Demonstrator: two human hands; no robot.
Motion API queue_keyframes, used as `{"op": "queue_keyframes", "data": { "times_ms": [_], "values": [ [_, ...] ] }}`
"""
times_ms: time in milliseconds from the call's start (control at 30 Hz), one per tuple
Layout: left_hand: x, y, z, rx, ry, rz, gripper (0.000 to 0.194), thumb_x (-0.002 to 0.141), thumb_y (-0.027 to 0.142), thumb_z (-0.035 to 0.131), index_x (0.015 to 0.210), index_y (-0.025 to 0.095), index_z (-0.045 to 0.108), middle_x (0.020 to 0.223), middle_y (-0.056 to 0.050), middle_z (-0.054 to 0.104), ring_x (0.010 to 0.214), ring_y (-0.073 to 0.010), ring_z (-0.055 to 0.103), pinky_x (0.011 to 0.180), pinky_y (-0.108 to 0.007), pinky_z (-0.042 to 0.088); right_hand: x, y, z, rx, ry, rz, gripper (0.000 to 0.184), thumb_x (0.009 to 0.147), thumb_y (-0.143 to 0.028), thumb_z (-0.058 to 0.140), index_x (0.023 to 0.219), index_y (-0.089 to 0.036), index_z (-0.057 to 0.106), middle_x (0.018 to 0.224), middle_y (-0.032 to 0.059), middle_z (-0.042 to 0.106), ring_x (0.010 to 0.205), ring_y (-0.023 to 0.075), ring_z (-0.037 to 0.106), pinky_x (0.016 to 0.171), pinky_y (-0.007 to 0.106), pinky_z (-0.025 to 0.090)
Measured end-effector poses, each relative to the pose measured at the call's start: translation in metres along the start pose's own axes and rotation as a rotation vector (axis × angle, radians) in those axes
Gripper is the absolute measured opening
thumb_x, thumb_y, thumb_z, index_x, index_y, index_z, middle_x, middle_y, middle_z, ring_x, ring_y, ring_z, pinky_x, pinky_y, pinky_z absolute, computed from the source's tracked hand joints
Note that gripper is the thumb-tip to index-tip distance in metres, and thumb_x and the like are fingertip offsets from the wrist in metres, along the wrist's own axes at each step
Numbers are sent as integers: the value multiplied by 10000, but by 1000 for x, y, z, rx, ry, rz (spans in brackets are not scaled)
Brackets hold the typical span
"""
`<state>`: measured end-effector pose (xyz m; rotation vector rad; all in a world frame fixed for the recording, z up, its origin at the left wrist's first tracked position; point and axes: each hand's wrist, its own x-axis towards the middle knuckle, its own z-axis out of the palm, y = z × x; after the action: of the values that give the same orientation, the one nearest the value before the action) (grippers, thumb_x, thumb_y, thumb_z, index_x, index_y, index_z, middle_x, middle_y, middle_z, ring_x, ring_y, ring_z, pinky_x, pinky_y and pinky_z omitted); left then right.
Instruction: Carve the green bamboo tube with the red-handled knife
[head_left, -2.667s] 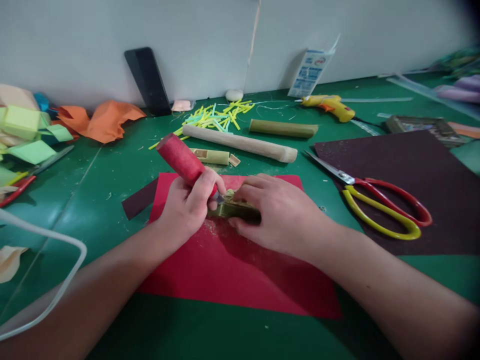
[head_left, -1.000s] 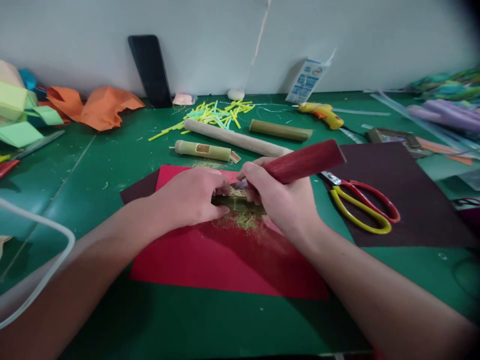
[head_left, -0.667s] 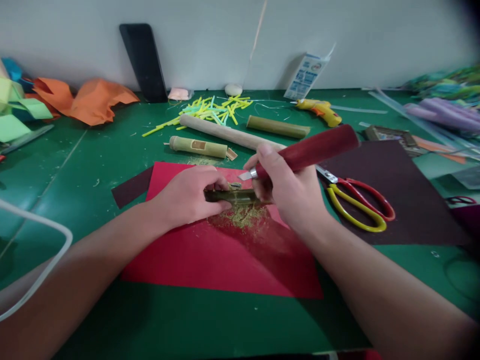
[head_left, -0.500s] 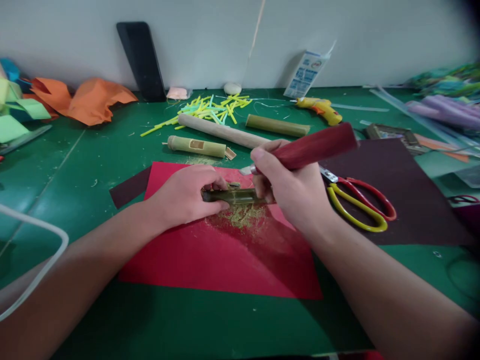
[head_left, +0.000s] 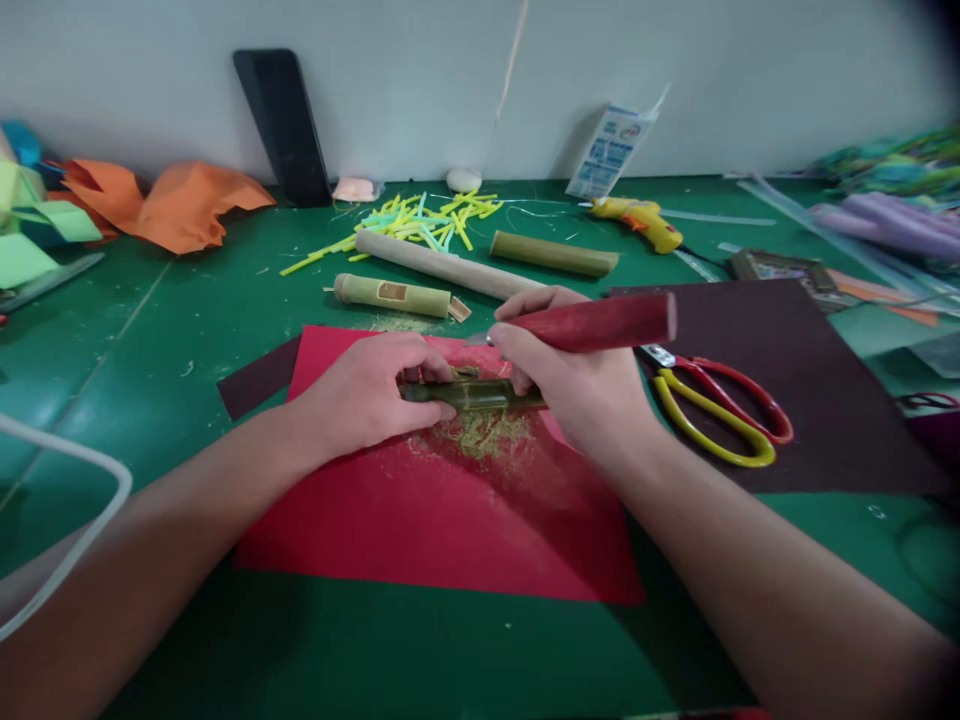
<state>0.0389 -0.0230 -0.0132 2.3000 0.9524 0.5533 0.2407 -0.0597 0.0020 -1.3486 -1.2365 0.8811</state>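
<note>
My left hand (head_left: 382, 385) is closed around the left end of a short green bamboo tube (head_left: 487, 396), which lies on a red sheet of paper (head_left: 390, 520). In my right hand (head_left: 574, 370) is a carving knife (head_left: 600, 322) with a thick red handle. Its short metal blade points left, just above the tube. The lower fingers of my right hand rest at the tube's right end, partly hiding it. A small chip sits at the tube's upper side near my left fingers. Pale green shavings (head_left: 491, 435) are scattered in front of the tube.
Behind lie a notched bamboo piece (head_left: 394, 293), a wooden stick (head_left: 442, 262), another bamboo tube (head_left: 555, 253) and yellow-green strips (head_left: 420, 222). Scissors (head_left: 720, 410) rest on dark paper (head_left: 832, 400) at right. A yellow glue gun (head_left: 641, 222) and a leaning phone (head_left: 283, 125) are farther back.
The knife's handle has tipped down to nearly level and shifted slightly left with my right hand. My left hand and the bamboo tube have stayed almost in place.
</note>
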Motion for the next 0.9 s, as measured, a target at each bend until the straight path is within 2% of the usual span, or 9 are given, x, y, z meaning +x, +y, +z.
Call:
{"op": "queue_keyframes", "data": {
  "times_ms": [100, 267, 333, 467, 567, 633, 733, 900],
  "values": [
    [0, 0, 0, -4, 5, -8, 223, 808, 330, 767, 977, 191, 723, 973, -34, 736, 890, -186, 651, 806, -334, 491, -1, -1, -1, -32, 5, -20, 105, 743, -258, 761, 764, -224, 664, 540, -40, 545, 490, 123, 497, 450, 278, 357],
    [0, 0, 0, -3, 3, -28, 218, 796, 330, 771, 968, 203, 729, 913, -16, 715, 843, -176, 644, 771, -321, 482, -4, 1, -1, -88, 16, -85, 253, 823, -451, 735, 697, -247, 653, 541, -4, 555, 578, 171, 558, 483, 302, 382],
    [0, -1, 0, -10, -1, -38, 230, 793, 335, 772, 979, 207, 732, 911, -14, 713, 829, -172, 642, 762, -316, 481, -5, 2, -1, -84, -3, -100, 253, 835, -468, 720, 723, -249, 659, 559, -3, 564, 591, 173, 566, 498, 308, 396],
    [1, -1, 0, -47, -2, -52, 227, 785, 346, 774, 962, 209, 734, 931, -22, 717, 818, -170, 640, 748, -315, 488, -4, 2, -2, -60, -40, -84, 149, 810, -378, 735, 788, -244, 674, 624, 3, 613, 630, 175, 591, 532, 311, 432],
    [1, -1, 0, -64, -1, -71, 229, 781, 352, 776, 948, 205, 722, 954, -31, 718, 835, -178, 642, 751, -324, 491, -2, 0, -4, -72, -103, -86, 168, 718, -326, 806, 721, -235, 664, 660, 6, 639, 658, 172, 597, 554, 305, 448],
    [1, 0, 1, -70, -2, -90, 221, 772, 353, 778, 906, 196, 701, 941, -32, 707, 823, -178, 638, 733, -324, 488, -2, -1, -3, -83, -83, -69, 196, 693, -320, 820, 675, -225, 649, 658, 0, 633, 637, 154, 575, 558, 299, 445],
    [1, 2, 1, -58, 0, -87, 232, 752, 348, 787, 853, 184, 659, 895, -23, 681, 797, -173, 624, 708, -319, 479, -3, -2, 0, -95, -45, -72, 184, 735, -303, 754, 638, -221, 620, 616, -21, 597, 574, 123, 522, 544, 289, 429],
    [2, 5, 0, -43, -18, -92, 250, 754, 364, 786, 864, 195, 637, 898, -21, 688, 822, -187, 625, 731, -335, 484, -5, -2, 1, -181, -78, -138, 126, 743, -251, 654, 634, -225, 597, 597, -25, 594, 554, 123, 523, 523, 283, 414]
  ]
}}
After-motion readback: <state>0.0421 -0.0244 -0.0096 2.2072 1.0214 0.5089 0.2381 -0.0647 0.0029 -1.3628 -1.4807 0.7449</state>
